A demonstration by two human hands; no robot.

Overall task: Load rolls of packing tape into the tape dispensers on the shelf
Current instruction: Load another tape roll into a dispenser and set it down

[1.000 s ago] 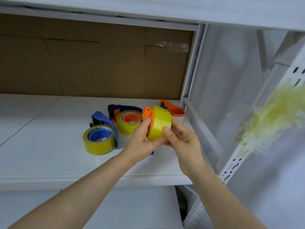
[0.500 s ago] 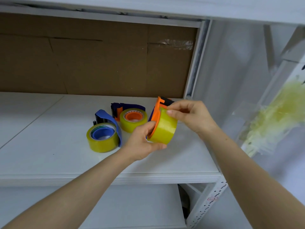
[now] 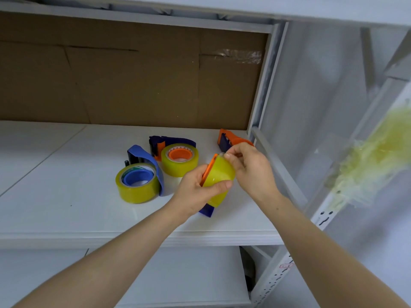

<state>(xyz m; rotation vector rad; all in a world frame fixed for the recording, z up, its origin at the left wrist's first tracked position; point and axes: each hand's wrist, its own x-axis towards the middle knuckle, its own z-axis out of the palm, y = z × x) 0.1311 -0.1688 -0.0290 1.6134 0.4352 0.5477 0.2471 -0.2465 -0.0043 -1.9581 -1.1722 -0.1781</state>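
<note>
Left hand [image 3: 195, 192]: nearest, curled round the held roll [image 3: 219, 174] from its left, thumb across the front.
Held roll: yellow, tilted, raised just above the shelf [image 3: 66, 207]; orange dispenser [image 3: 209, 168] edge against its left face, blue piece [image 3: 206, 211] poking out below.
Right hand [image 3: 251, 172]: at the held roll's upper right, thumb and fingertips pinching at its top edge.
Blue-core roll [image 3: 135, 185]: left of the held roll, flat, seated in a blue dispenser [image 3: 153, 165].
Orange-core roll [image 3: 179, 160]: behind and left of the held roll, flat.
Spare dispenser [image 3: 226, 138]: orange, just behind the held roll.
Cardboard [image 3: 133, 85]: far behind the held roll, lining the back.
</note>
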